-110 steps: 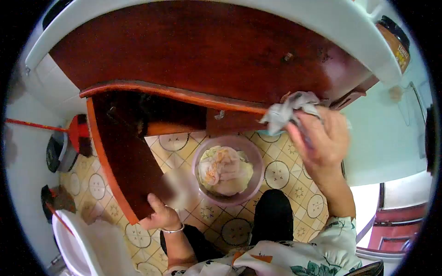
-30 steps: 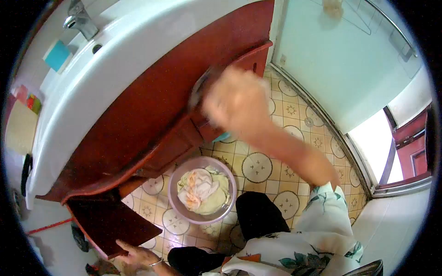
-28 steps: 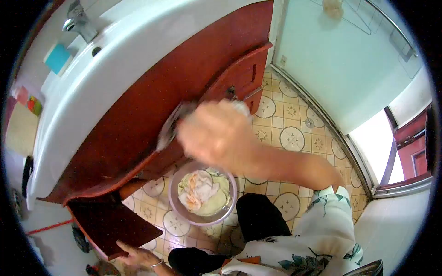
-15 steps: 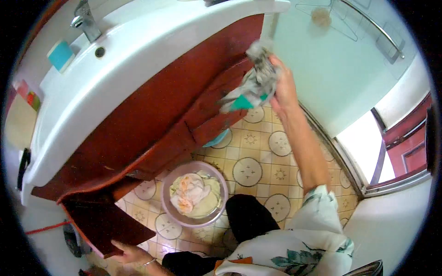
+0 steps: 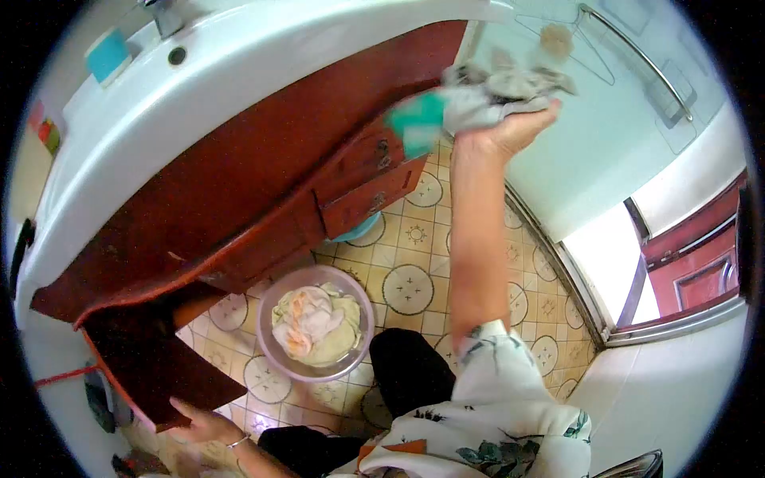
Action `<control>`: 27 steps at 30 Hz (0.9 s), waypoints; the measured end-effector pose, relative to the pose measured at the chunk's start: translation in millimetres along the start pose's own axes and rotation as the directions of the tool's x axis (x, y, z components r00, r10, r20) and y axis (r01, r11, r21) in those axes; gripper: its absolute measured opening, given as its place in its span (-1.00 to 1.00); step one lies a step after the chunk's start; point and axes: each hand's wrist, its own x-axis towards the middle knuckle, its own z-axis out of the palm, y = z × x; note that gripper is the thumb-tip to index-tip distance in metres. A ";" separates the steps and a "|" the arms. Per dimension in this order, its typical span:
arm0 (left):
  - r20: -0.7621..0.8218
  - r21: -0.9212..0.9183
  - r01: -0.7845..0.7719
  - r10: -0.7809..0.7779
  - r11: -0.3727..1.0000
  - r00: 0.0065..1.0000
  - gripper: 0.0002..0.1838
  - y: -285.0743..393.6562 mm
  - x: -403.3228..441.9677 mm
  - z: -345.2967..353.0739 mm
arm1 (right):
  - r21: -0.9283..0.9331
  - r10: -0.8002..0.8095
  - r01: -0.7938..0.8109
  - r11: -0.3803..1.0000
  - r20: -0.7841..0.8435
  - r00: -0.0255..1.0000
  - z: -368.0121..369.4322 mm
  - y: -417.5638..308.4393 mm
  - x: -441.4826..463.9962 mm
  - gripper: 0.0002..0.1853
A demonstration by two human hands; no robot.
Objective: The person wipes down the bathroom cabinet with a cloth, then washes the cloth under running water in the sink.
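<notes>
Patterned floor tiles [image 5: 408, 289] fill the centre of view, with a white washbasin [image 5: 239, 68] at 11 o'clock above a dark red cabinet [image 5: 263, 151] and a frosted glass panel [image 5: 590, 171] at 2 o'clock. Item under inspection: one grey cloth [image 5: 510, 86] with a green patch [image 5: 418, 123], at 1 o'clock, raised before the cabinet's far end and blurred in places. Assessed as light, limp and not fragile; likely to sag and trail at its loose ends, hence best gripped at the bunched middle, with the green end gathered in. Right hand [image 5: 510, 135] holds it from beneath at 2 o'clock — forearm nearly vertical in view, wrist bent towards 2 o'clock, fingers apparently closed into the folds though largely covered by them. Left hand [image 5: 205, 426], between 7 and 8 o'clock, is at the lower edge of the open cabinet door [image 5: 167, 370], thumb against its inner face; the other fingers are not clearly shown, so whether they are clamped cannot be told. Pale lilac tub [image 5: 267, 344] at 7 o'clock stands on the floor — containing crumpled pale fabric [image 5: 319, 323], touched by neither hand.
</notes>
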 end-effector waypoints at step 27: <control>0.060 0.180 0.018 -0.029 0.983 0.998 -0.37 17.7 -2.2 -1.4 | -0.848 -0.270 0.452 -0.277 0.520 0.810 -60.4 36.7 22.8 -0.65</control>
